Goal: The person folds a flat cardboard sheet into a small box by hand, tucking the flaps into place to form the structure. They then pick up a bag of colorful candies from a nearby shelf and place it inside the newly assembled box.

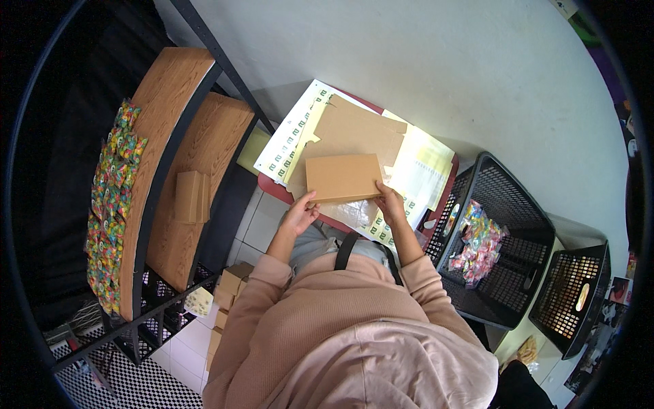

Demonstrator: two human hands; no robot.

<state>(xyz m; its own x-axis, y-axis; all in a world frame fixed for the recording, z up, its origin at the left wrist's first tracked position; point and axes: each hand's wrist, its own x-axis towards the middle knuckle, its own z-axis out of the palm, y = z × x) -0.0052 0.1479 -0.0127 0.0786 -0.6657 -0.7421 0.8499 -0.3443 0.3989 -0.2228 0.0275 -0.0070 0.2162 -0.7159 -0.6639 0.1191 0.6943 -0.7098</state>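
Note:
A closed brown cardboard box (343, 174) is in front of me, its flat top facing up. My left hand (301, 214) is at its near left corner, thumb and fingertips closed on the edge. At the near right corner my right hand (391, 203) grips the box, with the thumb along its side. Beneath the box is a flat sheet of brown cardboard (354, 129) with torn, notched edges. That sheet rests on white and yellow printed paper (289, 144) covering a small red table (271, 185).
To the right stands a black plastic basket (521, 232) holding wrapped colourful sweets (477, 247), with a smaller black basket (571, 293) beside it. On the left, wooden shelves (178, 75) carry a row of candy packets (112, 204) and brown boxes (192, 197). More boxes (228, 290) stand on the floor.

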